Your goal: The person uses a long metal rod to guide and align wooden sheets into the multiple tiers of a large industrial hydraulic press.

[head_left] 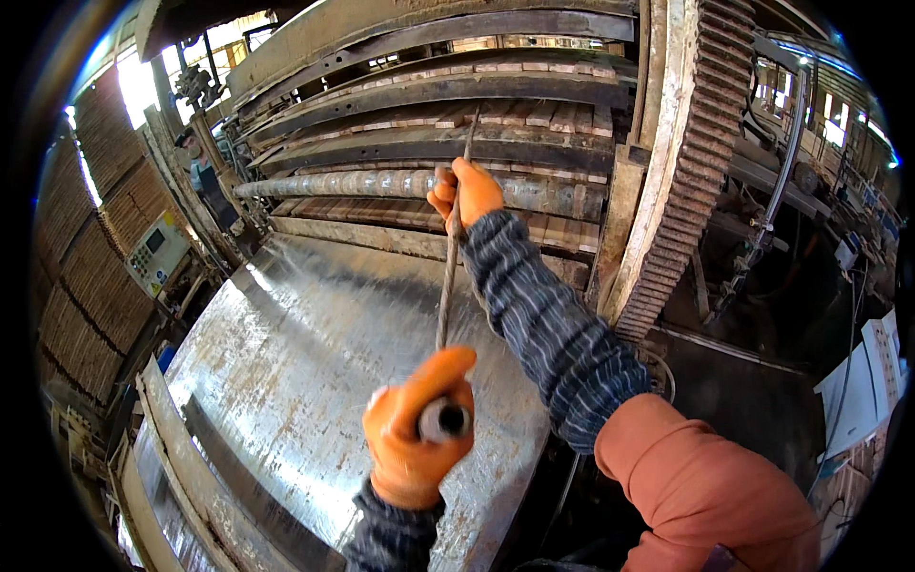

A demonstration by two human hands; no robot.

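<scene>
Both hands wear orange gloves and hold one long metal rod (449,291). My left hand (415,429) is closed around its near end, where a round, hollow pipe-like handle points back toward me. Farther along, my right hand (469,195) wraps around the shaft with the arm stretched forward. Beyond it, the rod's far end reaches up to a layer of wooden strips (543,116) in a multi-level rack or press. A worn steel roller (353,183) runs crosswise behind my right hand; whether hand and roller touch, I cannot tell.
Below my hands lies a broad, scuffed metal plate (286,324). A tall toothed rack (691,162) stands to the right of the layers. On the left are a control panel (157,253) and stacked brown boards (81,305). A metal rail (191,458) borders the plate at lower left.
</scene>
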